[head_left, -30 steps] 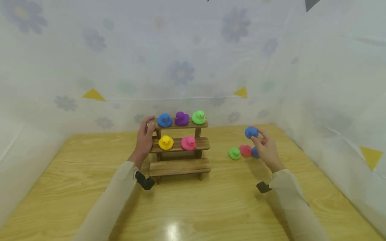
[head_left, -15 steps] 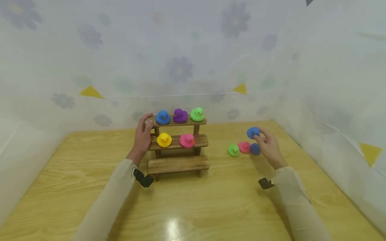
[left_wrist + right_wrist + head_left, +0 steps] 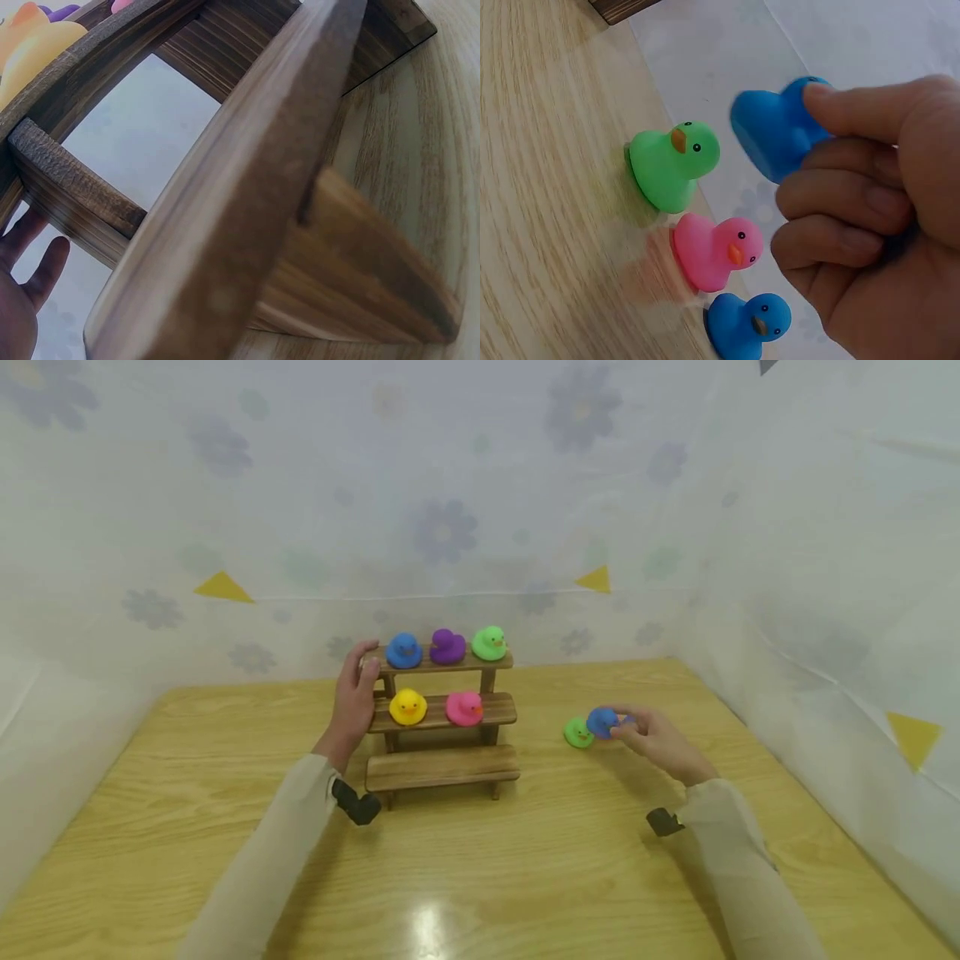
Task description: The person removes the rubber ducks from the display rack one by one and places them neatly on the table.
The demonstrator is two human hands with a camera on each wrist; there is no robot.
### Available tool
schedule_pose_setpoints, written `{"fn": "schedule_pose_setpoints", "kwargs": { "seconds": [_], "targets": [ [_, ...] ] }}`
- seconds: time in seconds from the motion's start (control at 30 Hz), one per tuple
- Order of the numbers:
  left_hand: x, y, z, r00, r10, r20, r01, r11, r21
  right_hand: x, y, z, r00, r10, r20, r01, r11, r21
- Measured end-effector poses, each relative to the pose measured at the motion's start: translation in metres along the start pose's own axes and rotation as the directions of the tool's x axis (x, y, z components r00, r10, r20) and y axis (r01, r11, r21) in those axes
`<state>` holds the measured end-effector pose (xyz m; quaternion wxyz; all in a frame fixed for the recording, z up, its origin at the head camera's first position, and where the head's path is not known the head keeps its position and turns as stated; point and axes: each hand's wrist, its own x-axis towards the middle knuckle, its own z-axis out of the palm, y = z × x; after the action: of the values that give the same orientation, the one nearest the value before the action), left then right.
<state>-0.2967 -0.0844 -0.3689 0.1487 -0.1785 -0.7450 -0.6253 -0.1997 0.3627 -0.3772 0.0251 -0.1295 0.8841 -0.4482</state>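
Observation:
My left hand [image 3: 352, 706] grips the left end of the top tier of a three-tier wooden stand [image 3: 442, 769]; its fingers [image 3: 46, 274] show behind the wood in the left wrist view. On the top tier sit a blue duck [image 3: 404, 651], a purple duck [image 3: 447, 647] and a green duck [image 3: 490, 644]; a yellow duck [image 3: 408, 707] and a pink duck [image 3: 465, 708] sit on the middle one. My right hand [image 3: 663, 743] pinches another blue duck [image 3: 602, 722] [image 3: 769, 127] between thumb and curled fingers, above the table.
Right of the stand, a green duck [image 3: 578, 732] [image 3: 667, 169], a pink duck [image 3: 712, 251] and a blue duck [image 3: 742, 326] stand in a row on the wooden table [image 3: 480, 877]. A patterned white sheet [image 3: 450, 460] hangs behind.
My right hand has lowered and moved left with its blue duck, now covering the pink duck and most of the other blue one in the head view. My left hand keeps its grip on the stand.

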Motion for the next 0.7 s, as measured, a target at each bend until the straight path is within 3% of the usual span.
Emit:
{"fn": "schedule_pose_setpoints", "kwargs": {
  "seconds": [0.23, 0.37, 0.7],
  "targets": [
    [0.0, 0.0, 0.001, 1.0, 0.003, -0.003, -0.003, 1.0, -0.006, 0.0, -0.001, 0.005, 0.982, 0.021, 0.189, -0.009, 0.998, -0.063],
    [0.001, 0.001, 0.001, 1.0, 0.002, -0.002, -0.002, 1.0, -0.007, 0.001, -0.002, 0.007, 0.973, 0.033, 0.228, -0.017, 0.997, -0.069],
    [-0.001, 0.005, 0.0, 1.0, -0.021, 0.004, 0.021, 1.0, -0.004, 0.004, 0.0, 0.013, 0.942, 0.007, 0.335, -0.015, 1.0, 0.022]
  ]
}}
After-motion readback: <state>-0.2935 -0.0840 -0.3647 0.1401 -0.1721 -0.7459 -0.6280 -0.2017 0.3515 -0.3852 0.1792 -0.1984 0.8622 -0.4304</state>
